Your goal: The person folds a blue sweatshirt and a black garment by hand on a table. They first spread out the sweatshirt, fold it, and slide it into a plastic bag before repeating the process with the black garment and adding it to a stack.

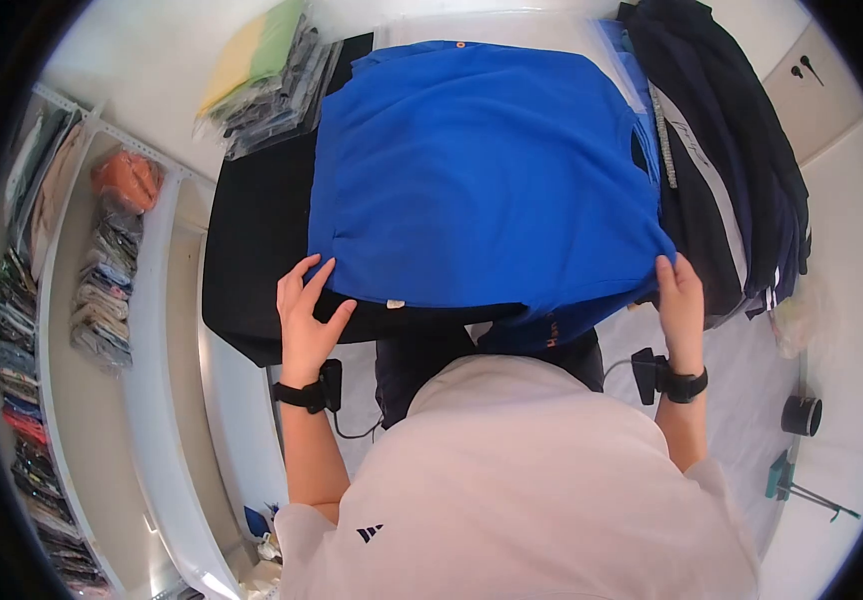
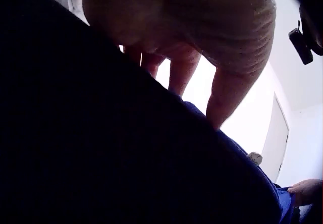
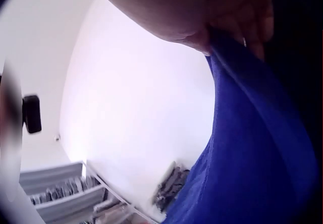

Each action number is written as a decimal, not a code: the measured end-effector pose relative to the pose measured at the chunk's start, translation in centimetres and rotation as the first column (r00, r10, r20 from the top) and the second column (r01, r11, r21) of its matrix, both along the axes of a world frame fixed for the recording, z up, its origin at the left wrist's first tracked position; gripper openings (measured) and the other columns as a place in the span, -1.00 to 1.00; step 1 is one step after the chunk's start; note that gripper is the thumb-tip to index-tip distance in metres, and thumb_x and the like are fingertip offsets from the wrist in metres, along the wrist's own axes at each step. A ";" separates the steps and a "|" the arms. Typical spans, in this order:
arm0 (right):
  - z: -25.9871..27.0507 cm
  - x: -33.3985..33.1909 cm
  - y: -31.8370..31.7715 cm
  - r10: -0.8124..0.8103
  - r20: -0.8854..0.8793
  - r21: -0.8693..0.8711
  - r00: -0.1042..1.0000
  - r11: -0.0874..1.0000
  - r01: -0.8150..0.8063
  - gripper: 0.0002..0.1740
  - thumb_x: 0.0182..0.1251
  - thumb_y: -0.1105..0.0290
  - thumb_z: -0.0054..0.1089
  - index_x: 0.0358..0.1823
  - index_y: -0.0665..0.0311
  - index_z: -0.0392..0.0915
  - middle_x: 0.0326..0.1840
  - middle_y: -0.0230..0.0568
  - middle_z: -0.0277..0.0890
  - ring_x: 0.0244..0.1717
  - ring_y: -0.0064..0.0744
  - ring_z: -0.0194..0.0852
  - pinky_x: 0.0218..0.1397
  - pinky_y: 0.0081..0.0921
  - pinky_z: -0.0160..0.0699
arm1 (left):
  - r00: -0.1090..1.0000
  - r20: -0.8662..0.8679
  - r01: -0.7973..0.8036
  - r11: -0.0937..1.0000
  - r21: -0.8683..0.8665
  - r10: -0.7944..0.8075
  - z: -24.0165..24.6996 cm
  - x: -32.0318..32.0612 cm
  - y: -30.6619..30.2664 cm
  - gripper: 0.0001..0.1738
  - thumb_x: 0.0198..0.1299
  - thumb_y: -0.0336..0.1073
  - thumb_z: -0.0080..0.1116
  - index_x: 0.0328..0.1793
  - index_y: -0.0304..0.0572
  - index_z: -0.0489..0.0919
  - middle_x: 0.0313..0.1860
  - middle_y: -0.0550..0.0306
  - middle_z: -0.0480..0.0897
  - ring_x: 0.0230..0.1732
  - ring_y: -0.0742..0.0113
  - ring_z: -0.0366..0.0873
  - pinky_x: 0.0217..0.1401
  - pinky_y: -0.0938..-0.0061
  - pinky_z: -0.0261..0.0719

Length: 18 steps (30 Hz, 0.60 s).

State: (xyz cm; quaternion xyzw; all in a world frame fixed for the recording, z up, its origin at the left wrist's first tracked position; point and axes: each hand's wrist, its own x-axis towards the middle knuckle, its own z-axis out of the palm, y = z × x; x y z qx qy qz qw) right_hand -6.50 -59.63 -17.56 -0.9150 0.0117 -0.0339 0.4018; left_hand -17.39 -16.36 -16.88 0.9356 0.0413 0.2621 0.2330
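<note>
A blue shirt [image 1: 482, 170] lies spread over a black-covered table, with a small pale tag at its front edge. Part of it hangs below that edge and shows orange lettering [image 1: 552, 330]. My left hand [image 1: 307, 320] is at the shirt's near left corner, fingers spread and fingertips on the fabric. In the left wrist view, thumb and fingers reach down to the cloth's edge. My right hand [image 1: 682, 300] pinches the near right corner between thumb and fingers. From the right wrist, the blue cloth [image 3: 242, 133] drops in a fold from that pinch.
Bagged folded clothes [image 1: 272, 80] are stacked at the table's back left. Dark garments [image 1: 722, 150] are piled along the right side. Shelves [image 1: 82, 400] with packed clothing stand to the left. A black cylinder [image 1: 802, 415] is by the right wall.
</note>
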 end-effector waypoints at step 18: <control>-5.5 -4.8 -1.5 0.178 -0.216 0.657 0.960 0.754 0.008 -0.58 0.31 0.29 0.22 0.11 0.37 0.49 0.00 -0.27 0.56 0.01 -0.52 0.44 0.15 -0.52 0.36 | 0.992 -0.077 0.098 0.995 0.000 -0.098 0.6 -3.7 1.6 -0.65 -0.17 -0.62 0.25 -0.15 -0.27 0.59 -0.12 0.00 0.51 -0.05 0.09 0.46 -0.03 0.35 0.45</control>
